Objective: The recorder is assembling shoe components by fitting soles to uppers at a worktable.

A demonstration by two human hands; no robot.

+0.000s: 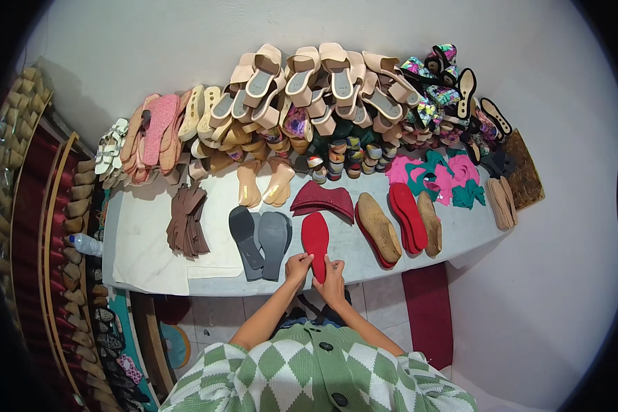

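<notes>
Head view, fisheye, looking down on a white worktable (151,240); red shoe insole (316,242) lying lengthwise near the front edge, heel end pinched between both hands; left hand (298,266) closed on its left side, fingertips curled over the heel; right hand (333,281) gripping from the right, thumb on top. Likely trouble: heel end close to the table edge, so a loosened pinch could probably send the red shoe insole off to the tiled floor (384,302); pair of grey soles (262,242) just beside on the left, easily nudged by the left hand; stack of dark red insoles (323,199) just beyond the toe, apt to be pushed if slid forward; tall heap of beige sandals (309,79) at the back looking loosely piled, possibly prone to slipping. Hard to read: palms and undersides of the fingers hidden, so firmness of grip unclear; underside of the red shoe insole unseen; small striped items (343,158) mid-table too small to identify; racks at the far left (62,226) bent and darkened by the lens rim; right edge lost in black.
</notes>
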